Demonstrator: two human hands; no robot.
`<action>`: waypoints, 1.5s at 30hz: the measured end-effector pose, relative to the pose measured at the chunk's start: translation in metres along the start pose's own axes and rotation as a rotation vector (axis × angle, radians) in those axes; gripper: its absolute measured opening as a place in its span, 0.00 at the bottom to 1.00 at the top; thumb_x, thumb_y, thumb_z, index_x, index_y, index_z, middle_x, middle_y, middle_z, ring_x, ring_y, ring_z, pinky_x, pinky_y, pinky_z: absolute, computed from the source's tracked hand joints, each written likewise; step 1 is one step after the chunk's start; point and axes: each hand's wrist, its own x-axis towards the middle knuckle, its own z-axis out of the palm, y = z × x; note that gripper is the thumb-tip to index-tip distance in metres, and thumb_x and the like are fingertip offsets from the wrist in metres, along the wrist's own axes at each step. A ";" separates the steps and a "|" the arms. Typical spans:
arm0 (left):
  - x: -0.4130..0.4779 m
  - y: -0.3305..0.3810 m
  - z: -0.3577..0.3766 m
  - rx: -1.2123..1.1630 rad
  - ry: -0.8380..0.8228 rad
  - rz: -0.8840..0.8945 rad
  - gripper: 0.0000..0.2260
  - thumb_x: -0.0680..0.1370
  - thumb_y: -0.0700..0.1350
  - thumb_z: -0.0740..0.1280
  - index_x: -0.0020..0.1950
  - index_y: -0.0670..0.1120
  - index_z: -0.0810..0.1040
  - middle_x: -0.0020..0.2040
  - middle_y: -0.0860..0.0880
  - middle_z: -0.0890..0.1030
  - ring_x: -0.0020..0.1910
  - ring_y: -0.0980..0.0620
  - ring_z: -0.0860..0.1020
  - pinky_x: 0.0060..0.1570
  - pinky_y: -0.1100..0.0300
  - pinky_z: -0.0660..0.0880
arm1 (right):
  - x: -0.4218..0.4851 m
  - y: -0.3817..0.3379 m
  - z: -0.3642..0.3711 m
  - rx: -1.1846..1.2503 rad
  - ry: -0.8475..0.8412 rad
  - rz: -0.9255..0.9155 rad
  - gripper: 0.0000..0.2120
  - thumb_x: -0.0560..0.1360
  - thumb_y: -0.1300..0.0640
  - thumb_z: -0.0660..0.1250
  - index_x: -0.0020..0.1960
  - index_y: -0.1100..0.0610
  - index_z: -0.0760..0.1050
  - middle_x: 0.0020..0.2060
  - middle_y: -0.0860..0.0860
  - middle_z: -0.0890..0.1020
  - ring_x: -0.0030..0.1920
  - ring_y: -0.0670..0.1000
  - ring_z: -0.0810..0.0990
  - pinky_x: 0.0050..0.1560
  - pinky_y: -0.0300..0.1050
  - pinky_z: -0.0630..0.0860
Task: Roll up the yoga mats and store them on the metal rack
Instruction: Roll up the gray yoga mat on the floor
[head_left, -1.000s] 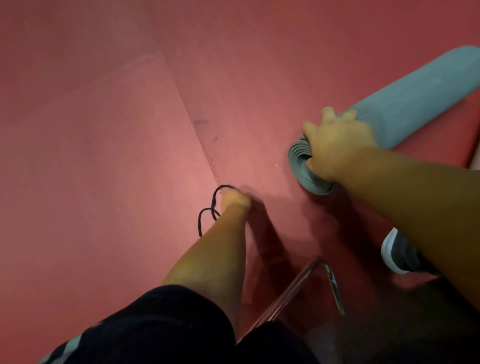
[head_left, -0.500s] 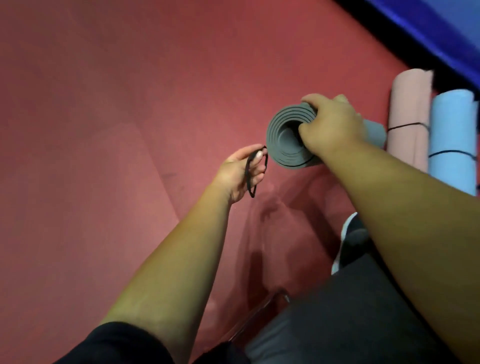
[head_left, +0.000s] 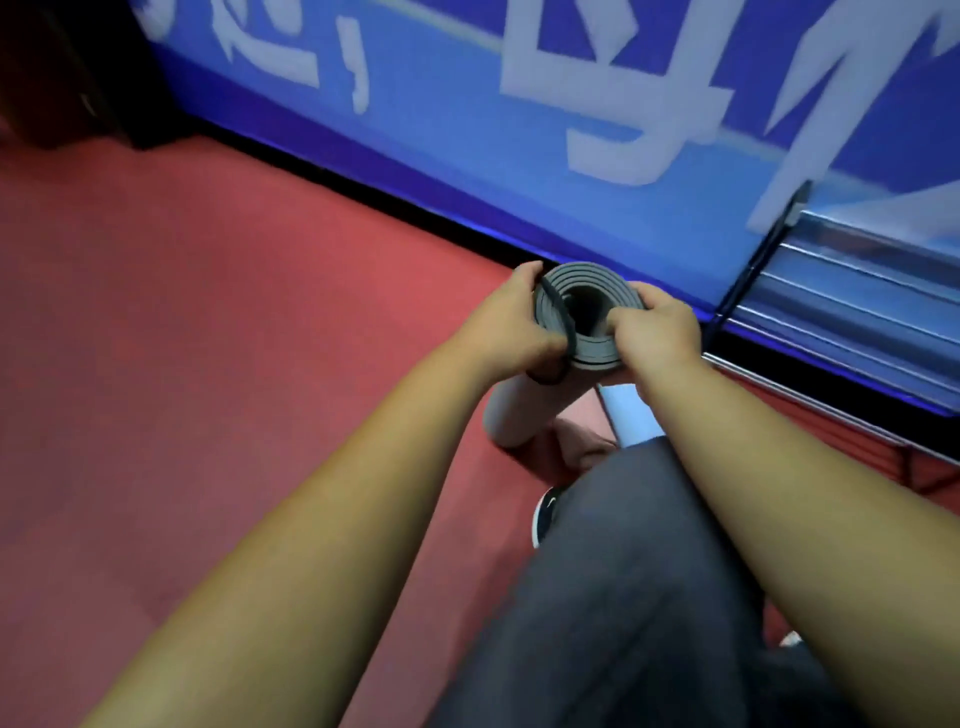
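A rolled grey yoga mat (head_left: 576, 291) stands on end in front of me, its spiral end facing the camera. My left hand (head_left: 511, 325) grips its left side and holds a black elastic strap (head_left: 558, 312) stretched over the roll's rim. My right hand (head_left: 657, 325) grips the right side, fingers hooked into the hollow centre. Below the roll lie a pale pink rolled mat (head_left: 511, 410) and a light blue rolled mat (head_left: 631, 415), both partly hidden by my hands and arms. The metal rack (head_left: 841, 322) with silver bars stands at the right against the wall.
A red floor (head_left: 208, 364) spreads to the left. A blue wall banner (head_left: 519, 130) with large pale letters runs along the back. My grey-trousered leg (head_left: 639, 571) and dark shoe (head_left: 545, 512) are low in the middle.
The view swung up toward the wall. The grey roll was lifted from the floor and turned on end. My left hand picked up the strap and brought it onto the roll's rim.
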 end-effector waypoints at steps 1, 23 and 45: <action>0.006 0.023 0.007 0.068 -0.037 0.028 0.48 0.68 0.49 0.77 0.85 0.46 0.60 0.72 0.48 0.77 0.67 0.50 0.78 0.64 0.63 0.73 | 0.001 0.001 -0.021 0.009 0.019 0.012 0.24 0.58 0.57 0.66 0.49 0.37 0.85 0.39 0.48 0.88 0.41 0.62 0.88 0.37 0.65 0.86; -0.004 0.217 0.198 0.448 -0.296 0.324 0.56 0.64 0.62 0.78 0.85 0.54 0.52 0.75 0.49 0.66 0.71 0.38 0.69 0.65 0.44 0.74 | -0.057 0.015 -0.277 0.074 0.111 0.235 0.16 0.68 0.58 0.65 0.53 0.62 0.81 0.46 0.63 0.85 0.37 0.64 0.86 0.31 0.68 0.84; 0.067 0.215 0.292 0.360 -0.307 0.182 0.57 0.65 0.71 0.77 0.85 0.52 0.54 0.82 0.54 0.65 0.77 0.40 0.65 0.68 0.50 0.69 | 0.061 0.114 -0.331 -0.134 0.439 0.054 0.15 0.73 0.37 0.70 0.44 0.48 0.82 0.37 0.47 0.85 0.44 0.58 0.86 0.47 0.61 0.85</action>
